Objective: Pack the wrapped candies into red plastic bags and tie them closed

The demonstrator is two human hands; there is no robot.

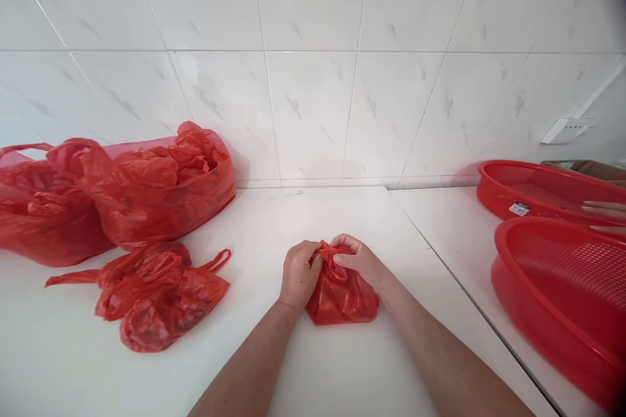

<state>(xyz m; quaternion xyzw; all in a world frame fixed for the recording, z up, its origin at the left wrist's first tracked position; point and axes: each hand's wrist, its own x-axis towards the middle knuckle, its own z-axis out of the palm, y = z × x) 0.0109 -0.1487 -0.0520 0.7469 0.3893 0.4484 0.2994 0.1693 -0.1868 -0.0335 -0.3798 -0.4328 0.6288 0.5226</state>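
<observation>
A small red plastic bag (pixel 346 300) rests on the white table in front of me, its top gathered and twisted. My left hand (pixel 299 273) is closed on the left side of the gathered top. From the right, my right hand (pixel 359 260) pinches the same twisted neck between thumb and fingers. Something bulky fills the bag, but the red plastic hides what it is. To the left lie several knotted red plastic bags (pixel 161 296) in a loose heap, one with a handle loop sticking up.
Two large red plastic bags (pixel 166 189) stuffed with more bags stand at the back left by the tiled wall (pixel 313 111). On the right are two red plastic baskets (pixel 538 313) with mesh bottoms. Another person's fingers (pixel 606 210) show at the right edge. A socket (pixel 566 131) is on the wall.
</observation>
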